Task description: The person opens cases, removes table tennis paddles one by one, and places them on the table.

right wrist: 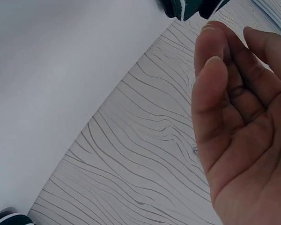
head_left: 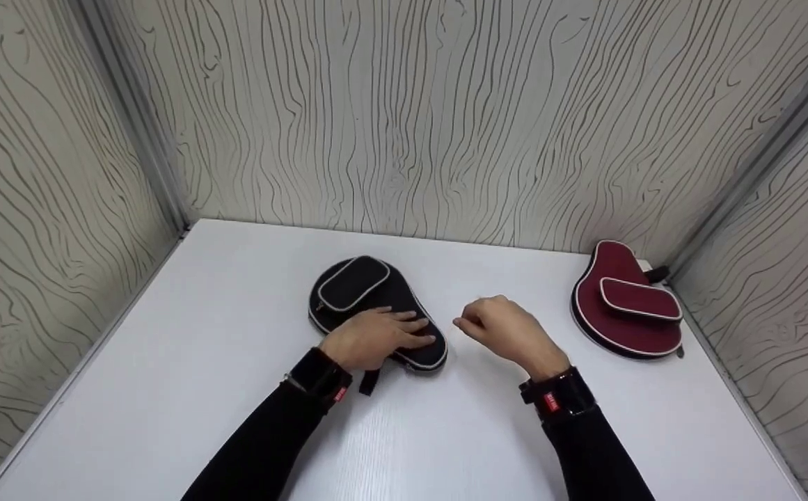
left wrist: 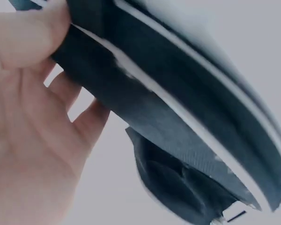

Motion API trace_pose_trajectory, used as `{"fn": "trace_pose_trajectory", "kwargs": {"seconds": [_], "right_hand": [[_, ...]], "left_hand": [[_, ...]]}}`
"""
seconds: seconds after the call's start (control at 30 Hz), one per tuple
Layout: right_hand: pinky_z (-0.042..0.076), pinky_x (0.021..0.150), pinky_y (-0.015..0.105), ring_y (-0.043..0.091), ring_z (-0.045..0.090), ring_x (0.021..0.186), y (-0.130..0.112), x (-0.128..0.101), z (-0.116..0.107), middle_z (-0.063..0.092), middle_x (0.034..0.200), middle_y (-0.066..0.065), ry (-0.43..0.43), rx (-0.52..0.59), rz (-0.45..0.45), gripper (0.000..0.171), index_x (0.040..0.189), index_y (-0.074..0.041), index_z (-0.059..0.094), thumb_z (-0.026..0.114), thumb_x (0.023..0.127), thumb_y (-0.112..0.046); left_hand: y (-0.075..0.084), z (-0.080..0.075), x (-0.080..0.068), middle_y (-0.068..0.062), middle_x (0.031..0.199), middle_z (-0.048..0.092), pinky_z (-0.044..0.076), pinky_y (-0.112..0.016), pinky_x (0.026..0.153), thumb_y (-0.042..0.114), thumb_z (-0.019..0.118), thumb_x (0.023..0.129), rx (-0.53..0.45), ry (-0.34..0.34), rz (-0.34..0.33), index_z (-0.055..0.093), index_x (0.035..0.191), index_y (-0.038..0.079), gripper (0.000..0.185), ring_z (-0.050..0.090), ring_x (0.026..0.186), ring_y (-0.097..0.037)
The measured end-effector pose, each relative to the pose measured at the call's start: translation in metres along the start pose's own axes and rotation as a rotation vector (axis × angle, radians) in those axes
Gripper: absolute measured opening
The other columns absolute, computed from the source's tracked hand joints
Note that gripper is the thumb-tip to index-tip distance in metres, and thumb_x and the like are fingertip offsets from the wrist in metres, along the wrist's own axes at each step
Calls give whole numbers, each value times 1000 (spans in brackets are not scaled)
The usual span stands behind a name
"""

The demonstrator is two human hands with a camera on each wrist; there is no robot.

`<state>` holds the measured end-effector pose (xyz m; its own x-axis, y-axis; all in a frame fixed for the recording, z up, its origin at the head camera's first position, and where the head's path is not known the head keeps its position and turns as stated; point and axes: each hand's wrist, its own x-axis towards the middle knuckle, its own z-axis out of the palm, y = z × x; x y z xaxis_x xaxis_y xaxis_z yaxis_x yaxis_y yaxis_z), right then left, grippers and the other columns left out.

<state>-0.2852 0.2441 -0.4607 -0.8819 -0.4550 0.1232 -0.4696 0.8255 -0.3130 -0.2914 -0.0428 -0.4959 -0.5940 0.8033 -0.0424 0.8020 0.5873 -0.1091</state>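
A black table tennis paddle case (head_left: 391, 287) with pale piping and a raised pocket lies on the white table. My left hand (head_left: 374, 337) grips it near the narrow end, fingers spread over the upper face. In the left wrist view, the thumb of the left hand (left wrist: 42, 117) is at the zipped edge of the black case (left wrist: 178, 112), the fingers partly hidden behind it. To the right of the case, my right hand (head_left: 508, 330) hovers with loosely bent fingers. Nothing shows inside the right hand (right wrist: 253, 122) in its wrist view.
A dark red paddle case (head_left: 595, 309) with a pocket and pale piping lies at the table's right side, close to the back wall. Wood-grain panels (head_left: 390, 125) enclose the white table (head_left: 188, 327) at the back and both sides. A black strap (head_left: 369, 381) sticks out below the black case.
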Motion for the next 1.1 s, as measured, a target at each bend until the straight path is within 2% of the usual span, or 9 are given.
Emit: {"fn": "trace_pose_trajectory", "kwargs": {"seconds": [0.13, 0.3, 0.47, 0.57, 0.67, 0.8, 0.93, 1.0, 1.1], "right_hand": [[54, 69, 33, 7, 59, 75, 4, 0, -1, 76, 85, -4, 8, -3, 3, 21, 100, -7, 88, 77, 113, -19], [62, 76, 39, 8, 68, 82, 9, -2, -4, 83, 94, -1, 12, 17, 8, 17, 106, -9, 89, 76, 113, -18], [66, 81, 43, 11, 73, 87, 16, -4, -8, 85, 98, 1, 5, 19, 29, 16, 109, -9, 88, 75, 113, -18], [68, 86, 46, 15, 77, 93, 19, -6, -7, 86, 102, 3, 1, 20, 37, 16, 111, -9, 88, 75, 113, -18], [69, 90, 49, 18, 79, 98, 23, -8, -4, 86, 105, 4, -7, 19, 48, 15, 112, -9, 88, 75, 113, -18], [69, 91, 50, 19, 80, 100, 27, -11, 2, 85, 105, 4, -23, 2, 55, 14, 112, -10, 88, 76, 112, -19], [69, 91, 49, 19, 79, 99, 30, -12, 7, 84, 104, 3, -24, -19, 46, 12, 110, -11, 87, 77, 111, -19], [70, 94, 50, 23, 81, 103, 31, -12, 9, 84, 105, 3, -19, -26, 44, 12, 110, -12, 87, 77, 111, -19], [69, 106, 56, 33, 84, 123, 32, -12, 12, 87, 111, 6, -8, -36, 41, 12, 112, -12, 86, 77, 112, -19]], "left_hand": [[0, 0, 3, 10, 186, 50, 46, -48, 143, 11, 74, 112, 21, -2, 67, 62, 170, 43, 68, 47, 175, -16], [-3, 0, 8, 12, 184, 53, 46, -43, 143, 25, 84, 104, 33, 4, 152, 70, 163, 46, 64, 48, 175, -15], [-8, 2, 9, 9, 180, 58, 46, -42, 142, 22, 88, 100, 2, 33, 203, 76, 156, 44, 61, 50, 174, -16], [-10, 1, 6, 11, 179, 59, 47, -38, 141, 18, 92, 97, -19, 29, 191, 78, 154, 42, 63, 50, 174, -15], [-7, -3, 3, 13, 177, 62, 53, -34, 135, 5, 92, 93, -87, 26, 141, 82, 150, 39, 67, 53, 171, -12], [4, -9, 2, 10, 166, 73, 63, -37, 124, 4, 77, 95, -205, 49, 37, 86, 143, 34, 57, 64, 162, -14], [23, -12, 5, 5, 162, 77, 60, -45, 129, 37, 72, 108, -210, 58, -87, 78, 152, 29, 45, 65, 162, -25], [34, -11, 8, 3, 170, 70, 56, -50, 135, 60, 66, 112, -172, 30, -162, 69, 164, 30, 60, 58, 168, -33], [49, -5, 12, -2, 187, 51, 49, -56, 140, 83, 54, 111, -90, -24, -258, 52, 179, 34, 84, 46, 175, -42]]}}
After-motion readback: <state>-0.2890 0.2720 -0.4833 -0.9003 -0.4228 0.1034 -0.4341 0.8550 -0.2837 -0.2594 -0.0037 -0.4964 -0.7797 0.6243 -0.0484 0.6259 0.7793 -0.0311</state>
